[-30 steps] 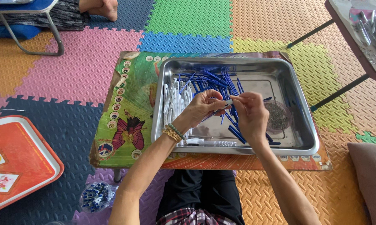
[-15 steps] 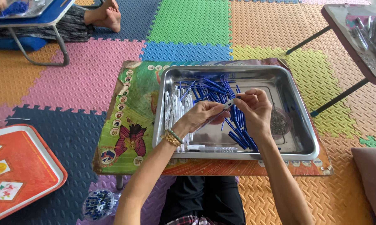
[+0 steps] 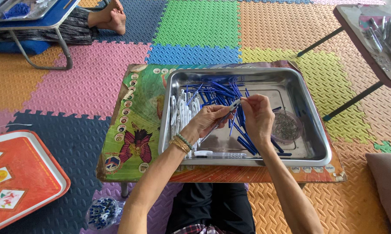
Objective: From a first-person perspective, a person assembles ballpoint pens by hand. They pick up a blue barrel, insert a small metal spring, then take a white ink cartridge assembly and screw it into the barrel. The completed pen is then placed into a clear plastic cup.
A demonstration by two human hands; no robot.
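Both hands meet over the middle of the steel tray [image 3: 321, 143]. Left hand [image 3: 208, 120] has its fingers clamped on a clear pen barrel [image 3: 223, 118] that slants up toward 1 o'clock; right hand [image 3: 258, 118] has thumb & forefinger pinched together at the barrel's top end, on a small part too tiny to make out. Barrel is held in the air above the tray floor, not resting on anything.

Risks, as I judge them:
- Small part could slip from the right pinch & drop among the blue refills [image 3: 223, 91], hard to find again there.
- Right wrist sits just beside the small round dish [image 3: 286, 126] at 3 o'clock; a nudge could spill its grey contents, prob. tiny springs or tips.
- Left forearm crosses the white pen parts [image 3: 180, 113] at 9 o'clock & could scatter the row.
- A finished-looking pen [image 3: 217, 154] lies along the near tray wall at 6 o'clock, where an elbow could sweep it.

Surface: low folding table [image 3: 134, 130] w/ green printed top, tray covering its right part. Room: floor of coloured foam puzzle mats [image 3: 195, 26]; orange tray [image 3: 17, 173] at 8 o'clock; plastic tub of dark-blue caps [image 3: 101, 213] on the floor at 7; another low table w/ metal parts [image 3: 377, 39] at 2; another person's bare feet [image 3: 111, 15] by a blue table at 11.
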